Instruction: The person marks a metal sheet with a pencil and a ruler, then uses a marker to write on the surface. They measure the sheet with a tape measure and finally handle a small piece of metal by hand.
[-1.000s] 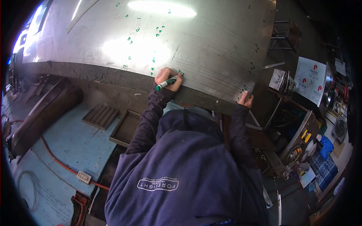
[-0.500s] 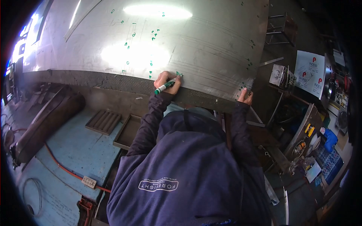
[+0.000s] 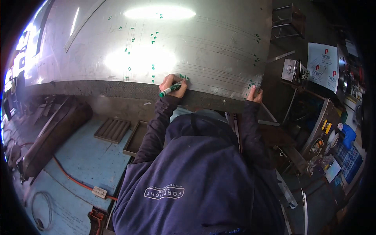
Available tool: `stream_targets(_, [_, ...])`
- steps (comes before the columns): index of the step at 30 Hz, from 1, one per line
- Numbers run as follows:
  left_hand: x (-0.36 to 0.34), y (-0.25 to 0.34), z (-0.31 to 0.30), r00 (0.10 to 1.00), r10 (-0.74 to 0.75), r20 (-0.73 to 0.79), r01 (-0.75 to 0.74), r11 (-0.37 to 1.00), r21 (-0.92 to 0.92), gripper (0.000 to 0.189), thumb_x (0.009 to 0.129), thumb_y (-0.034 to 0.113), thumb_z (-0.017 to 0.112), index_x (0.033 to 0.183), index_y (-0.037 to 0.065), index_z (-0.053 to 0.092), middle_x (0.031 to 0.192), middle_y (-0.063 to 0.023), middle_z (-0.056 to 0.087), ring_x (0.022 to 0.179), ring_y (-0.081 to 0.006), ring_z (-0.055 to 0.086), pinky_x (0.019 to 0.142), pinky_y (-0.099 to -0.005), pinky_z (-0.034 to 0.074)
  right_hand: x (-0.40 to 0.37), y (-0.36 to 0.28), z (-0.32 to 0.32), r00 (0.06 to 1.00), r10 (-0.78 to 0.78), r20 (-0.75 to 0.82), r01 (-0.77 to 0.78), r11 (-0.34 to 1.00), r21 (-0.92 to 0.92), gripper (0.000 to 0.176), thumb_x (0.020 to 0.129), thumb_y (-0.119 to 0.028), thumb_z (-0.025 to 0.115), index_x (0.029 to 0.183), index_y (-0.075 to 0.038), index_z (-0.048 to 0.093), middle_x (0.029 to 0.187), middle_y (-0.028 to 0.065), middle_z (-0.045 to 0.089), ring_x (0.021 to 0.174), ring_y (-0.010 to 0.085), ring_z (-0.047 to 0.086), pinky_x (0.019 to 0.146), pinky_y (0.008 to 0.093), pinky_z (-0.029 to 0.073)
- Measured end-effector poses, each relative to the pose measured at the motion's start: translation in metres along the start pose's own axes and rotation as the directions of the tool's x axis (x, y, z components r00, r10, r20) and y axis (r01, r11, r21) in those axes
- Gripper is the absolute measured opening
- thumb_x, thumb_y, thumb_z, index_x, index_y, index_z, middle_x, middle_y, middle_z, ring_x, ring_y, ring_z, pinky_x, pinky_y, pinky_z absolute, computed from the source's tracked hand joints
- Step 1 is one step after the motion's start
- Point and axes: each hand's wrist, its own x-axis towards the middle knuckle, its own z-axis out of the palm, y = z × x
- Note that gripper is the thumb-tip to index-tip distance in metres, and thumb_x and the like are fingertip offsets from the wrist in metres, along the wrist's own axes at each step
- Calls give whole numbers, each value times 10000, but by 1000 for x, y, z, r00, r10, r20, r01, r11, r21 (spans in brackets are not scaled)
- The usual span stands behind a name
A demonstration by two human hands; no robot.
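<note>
At the near edge of a steel sheet (image 3: 203, 43), the left hand (image 3: 171, 84) grips a green marker (image 3: 169, 89), tip on the metal; the right hand (image 3: 254, 95) clasps the sheet's edge. A shallow tray (image 3: 137, 138) lies on the blue floor (image 3: 78, 156) below, contents unclear.

Both arms stretched forward; left hand (image 3: 171, 83) fingers curled tight; right hand (image 3: 253, 95) fingers extended.

FORESIGHT is showing upside down on the hoodie (image 3: 196, 172), lower centre. PHOENIX is repeating on the poster (image 3: 322, 64), upper right. The sheet's (image 3: 203, 35) green scribbles are defying reading.
</note>
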Motion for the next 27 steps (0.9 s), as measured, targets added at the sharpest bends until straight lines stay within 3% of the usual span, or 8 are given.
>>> stream_targets(2, [-2,7,9,997,-25,-78,14,990,-139,235,691,82,731,641,46,504,596,-101,551,548,-247,566,524,-340,456,0,0,1,1000,-24,-13,25,1000,18,477,832,-455,598,958,5,583,890,206,616,838,391,596,724,459,456])
stream_targets(3, [-5,2,13,998,39,-48,-42,996,-77,238,766,158,730,698,43,533,610,-79,593,515,-149,580,512,-270,463,-2,1,0,1000,-12,-16,12,1000,15,477,832,-455,598,958,5,583,890,206,616,838,391,596,724,459,456])
stream_targets(4, [-7,1,15,998,44,-37,-47,996,-77,238,766,158,730,698,43,533,610,-79,593,515,-149,580,512,-270,463,-2,1,0,1000,1,-3,-1,999,39,478,831,-457,599,953,5,581,887,205,613,834,389,596,718,455,457])
stream_targets(6, [-9,1,21,998,52,-31,-53,998,-33,234,765,153,734,711,43,535,604,-79,587,512,-156,576,515,-277,466,0,-1,1,1000,24,-2,-24,997,67,478,830,-459,600,947,4,578,884,204,611,829,387,596,712,452,458])
stream_targets(7, [-7,7,23,998,-20,-51,15,996,-89,235,708,79,722,644,39,499,617,-107,541,552,-268,558,527,-346,452,0,1,1,1000,22,12,-22,998,51,486,838,-474,587,957,-3,578,899,204,615,842,383,595,721,444,457])
stream_targets(11, [-8,4,25,996,63,-59,-68,995,-78,238,709,87,723,644,42,498,614,-108,536,575,-268,557,546,-354,450,-2,6,3,999,37,25,-38,998,51,503,844,-492,577,978,-8,582,921,209,617,860,383,595,733,439,457])
stream_targets(16, [-8,9,24,1000,-24,0,24,999,-32,232,711,103,724,655,47,506,634,-103,553,599,-275,560,566,-363,450,-3,-5,-2,999,52,14,-53,996,65,525,839,-494,588,993,8,584,921,218,614,863,388,594,735,444,458])
stream_targets(27, [-6,8,24,998,25,52,-26,1000,17,237,704,134,739,650,63,519,621,-95,561,595,-281,556,582,-377,444,-2,-2,0,999,29,16,-30,998,59,536,833,-496,594,992,16,584,918,209,612,850,374,598,720,438,461])
